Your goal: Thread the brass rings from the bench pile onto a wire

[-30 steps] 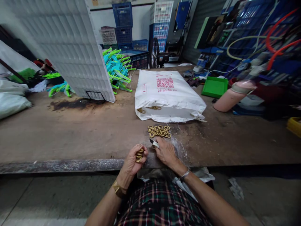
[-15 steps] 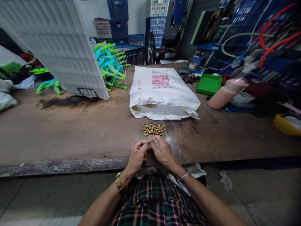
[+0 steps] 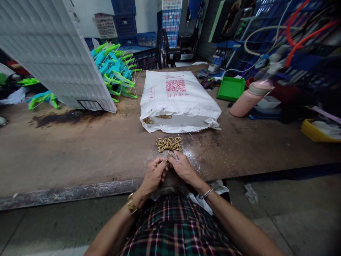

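My left hand (image 3: 155, 173) is closed, with a brass-coloured ring (image 3: 166, 161) pinched between thumb and fingertip; only a sliver of it shows. Close beside it, my right hand (image 3: 184, 169) is curled around a small grey metal tool (image 3: 174, 155), which looks like thread snips. The two hands' fingertips nearly meet over the table's front edge. Just beyond them lies a pile of brass-coloured rings (image 3: 169, 144). Behind the pile, a white woven sack (image 3: 198, 101) with red print lies with its mouth towards me and several rings (image 3: 148, 121) inside.
On the wooden table (image 3: 80, 149), a white ribbed panel (image 3: 71, 64) leans at left before green and turquoise plastic pieces (image 3: 114, 71). To the right are a green tray (image 3: 231, 89), a pink bottle (image 3: 247, 99) and a yellow container (image 3: 317, 132). Orange hoses (image 3: 295, 42) hang above.
The view has shifted slightly, so the table's things appear further left. Both hands remain close together, the right one still around the small tool and the left one still pinching the ring.
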Demonstrator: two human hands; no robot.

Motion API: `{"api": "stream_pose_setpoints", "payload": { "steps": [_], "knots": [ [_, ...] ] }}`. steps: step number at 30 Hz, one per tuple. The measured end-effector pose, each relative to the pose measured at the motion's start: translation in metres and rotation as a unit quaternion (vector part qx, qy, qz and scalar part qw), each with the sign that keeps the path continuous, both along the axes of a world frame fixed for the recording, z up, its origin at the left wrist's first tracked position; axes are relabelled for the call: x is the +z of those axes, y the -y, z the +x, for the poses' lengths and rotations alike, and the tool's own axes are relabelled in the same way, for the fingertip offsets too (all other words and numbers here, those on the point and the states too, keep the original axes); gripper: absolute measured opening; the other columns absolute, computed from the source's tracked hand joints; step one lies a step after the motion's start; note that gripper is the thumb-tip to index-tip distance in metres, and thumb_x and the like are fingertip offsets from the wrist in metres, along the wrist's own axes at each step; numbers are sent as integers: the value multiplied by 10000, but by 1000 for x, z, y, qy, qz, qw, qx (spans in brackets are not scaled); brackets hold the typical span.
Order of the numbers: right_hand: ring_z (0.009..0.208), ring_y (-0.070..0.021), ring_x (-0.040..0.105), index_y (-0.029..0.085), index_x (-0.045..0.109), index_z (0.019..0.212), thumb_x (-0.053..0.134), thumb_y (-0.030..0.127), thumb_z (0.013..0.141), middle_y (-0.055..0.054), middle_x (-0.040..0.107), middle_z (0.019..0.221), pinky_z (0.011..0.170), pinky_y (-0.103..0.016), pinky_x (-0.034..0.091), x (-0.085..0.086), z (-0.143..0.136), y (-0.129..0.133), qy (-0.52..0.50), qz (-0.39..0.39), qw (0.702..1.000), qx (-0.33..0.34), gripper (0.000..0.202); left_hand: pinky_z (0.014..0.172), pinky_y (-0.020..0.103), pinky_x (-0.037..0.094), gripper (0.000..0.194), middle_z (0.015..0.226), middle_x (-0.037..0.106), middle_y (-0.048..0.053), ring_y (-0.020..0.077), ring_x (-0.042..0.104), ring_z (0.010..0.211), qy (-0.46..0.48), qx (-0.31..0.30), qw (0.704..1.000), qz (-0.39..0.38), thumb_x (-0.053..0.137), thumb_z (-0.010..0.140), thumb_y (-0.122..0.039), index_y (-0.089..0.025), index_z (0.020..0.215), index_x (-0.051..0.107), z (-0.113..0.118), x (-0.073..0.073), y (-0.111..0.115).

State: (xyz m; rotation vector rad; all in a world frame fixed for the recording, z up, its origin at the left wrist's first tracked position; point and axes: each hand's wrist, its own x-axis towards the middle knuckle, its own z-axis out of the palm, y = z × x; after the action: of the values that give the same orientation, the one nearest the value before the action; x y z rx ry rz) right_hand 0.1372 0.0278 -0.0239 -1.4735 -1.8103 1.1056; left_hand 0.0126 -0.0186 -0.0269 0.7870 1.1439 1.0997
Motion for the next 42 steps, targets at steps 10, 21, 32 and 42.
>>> {"api": "stream_pose_setpoints", "payload": {
  "steps": [10,21,32,42],
  "knots": [
    [562,-119,439,206,463,687,359,316,822,19,497,602,560,-238,316,3,6,-1,67,50,996,6,203,348,148,296,302,594,484,-52,32,367,402,58,6,998,-10,592,723,-455,-167,734,498,1,-4,-1],
    [614,-155,531,191,557,928,397,152,766,-45,648,729,559,-272,241,1,8,13,309,135,931,138,232,366,153,290,263,491,424,-78,39,352,378,-51,29,997,51,489,808,-421,-167,739,485,0,-9,0],
    [658,-186,578,170,514,1007,384,227,834,-76,658,793,547,-287,243,1,16,0,414,102,900,92,224,355,155,313,275,532,471,-59,37,382,374,-1,-40,999,28,530,787,-427,-159,732,499,-3,9,14],
    [778,-174,600,218,499,1000,440,307,856,-44,658,957,593,-271,290,2,5,-5,404,141,903,42,180,346,114,292,296,690,567,-3,36,451,453,260,15,962,-78,620,746,-397,-152,753,453,-13,-4,10]
  ]
}}
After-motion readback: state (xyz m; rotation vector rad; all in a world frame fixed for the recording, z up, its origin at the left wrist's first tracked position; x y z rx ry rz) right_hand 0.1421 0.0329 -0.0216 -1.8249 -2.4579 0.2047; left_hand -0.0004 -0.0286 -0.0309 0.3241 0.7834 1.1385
